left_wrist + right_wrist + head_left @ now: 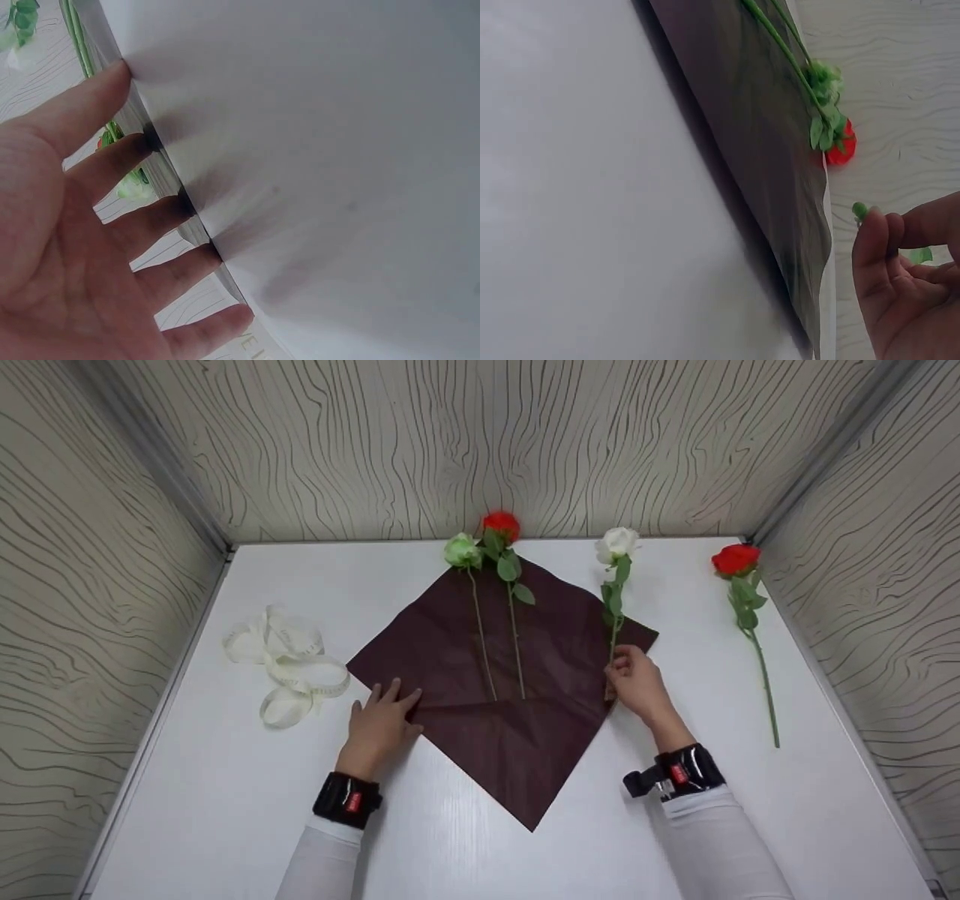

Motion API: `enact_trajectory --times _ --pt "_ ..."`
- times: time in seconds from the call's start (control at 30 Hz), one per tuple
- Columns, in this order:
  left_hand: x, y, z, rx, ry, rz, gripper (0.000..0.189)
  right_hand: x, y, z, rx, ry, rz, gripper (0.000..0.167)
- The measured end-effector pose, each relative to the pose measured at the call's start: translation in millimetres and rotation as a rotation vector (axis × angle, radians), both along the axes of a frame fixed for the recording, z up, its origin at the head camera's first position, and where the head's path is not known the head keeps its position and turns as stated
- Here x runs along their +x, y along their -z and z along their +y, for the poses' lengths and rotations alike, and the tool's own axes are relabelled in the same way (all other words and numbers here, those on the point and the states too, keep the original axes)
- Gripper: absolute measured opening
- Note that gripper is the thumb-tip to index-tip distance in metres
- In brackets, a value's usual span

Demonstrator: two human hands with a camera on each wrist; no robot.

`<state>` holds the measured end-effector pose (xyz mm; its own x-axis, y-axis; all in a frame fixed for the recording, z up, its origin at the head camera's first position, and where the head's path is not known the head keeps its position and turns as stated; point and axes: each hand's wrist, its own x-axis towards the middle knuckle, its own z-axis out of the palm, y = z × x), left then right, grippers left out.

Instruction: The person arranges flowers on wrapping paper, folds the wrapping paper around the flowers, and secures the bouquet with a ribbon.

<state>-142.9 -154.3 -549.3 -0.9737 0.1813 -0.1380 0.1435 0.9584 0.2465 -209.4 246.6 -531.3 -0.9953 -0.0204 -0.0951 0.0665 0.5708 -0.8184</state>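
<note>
A dark maroon sheet of wrapping paper [517, 754] lies diamond-wise on the table, one corner towards me. My left hand [379, 731] rests with spread fingers on its left edge; in the left wrist view the straight fingertips [202, 259] meet that edge. Between thumb and fingers, my right hand [639, 682] pinches the lower stem of a white rose [619, 545] over the paper's right side. The stem's cut end [859, 211] shows at the fingertips in the right wrist view. A pale green rose [463, 551] and a red rose [501, 525] lie side by side on the paper.
Another red rose [736, 559] lies on the table's right side, stem towards me. Loosely looped cream ribbon [289, 669] with printed lettering sits left of the paper. Patterned panels [450, 442] wall in the white table [457, 840] at the back and both sides.
</note>
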Motion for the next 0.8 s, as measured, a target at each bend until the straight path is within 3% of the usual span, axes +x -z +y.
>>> enact_trajectory --times 0.43,0.8 --pt "-0.2 0.7 -0.5 -0.012 0.016 0.04 0.056 1.2 8.6 -91 0.035 -0.12 0.126 0.034" --pt "-0.4 -0.1 -0.6 -0.002 0.009 0.02 0.056 -2.1 22.4 -125 0.014 -0.19 0.148 0.032"
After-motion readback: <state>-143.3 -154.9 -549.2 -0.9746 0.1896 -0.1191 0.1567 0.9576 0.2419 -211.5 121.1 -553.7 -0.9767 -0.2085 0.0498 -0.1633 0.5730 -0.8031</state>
